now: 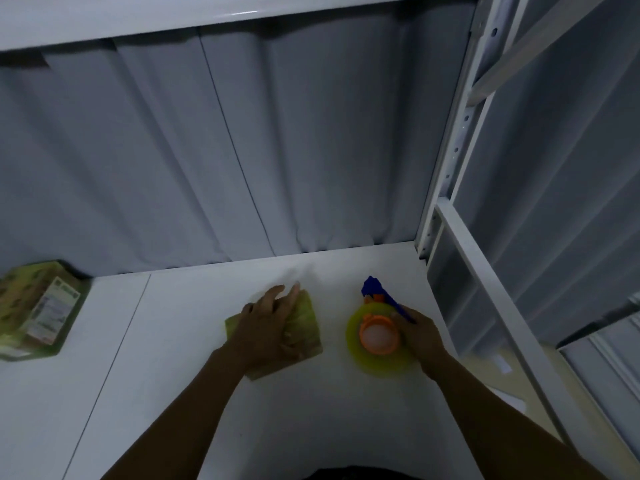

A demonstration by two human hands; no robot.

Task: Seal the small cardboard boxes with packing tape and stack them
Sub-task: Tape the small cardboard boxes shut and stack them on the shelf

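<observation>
A small green-printed cardboard box (304, 323) lies flat on the white shelf surface (180, 375) in front of me. My left hand (268, 329) rests on top of it with the fingers spread, pressing it down. To its right my right hand (420, 337) grips the blue handle of a tape dispenser (377, 336), which carries a yellowish roll of clear tape on an orange hub. The dispenser sits on the shelf beside the box, a small gap between them. A stack of similar green boxes (38, 313) with a white label stands at the far left.
A grey curtain (242, 150) hangs right behind the shelf. A white metal rack upright (450, 168) and diagonal brace (502, 306) bound the shelf on the right. Another shelf board (173, 15) runs overhead. A lower shelf with flat cardboard (502, 372) shows beyond the brace.
</observation>
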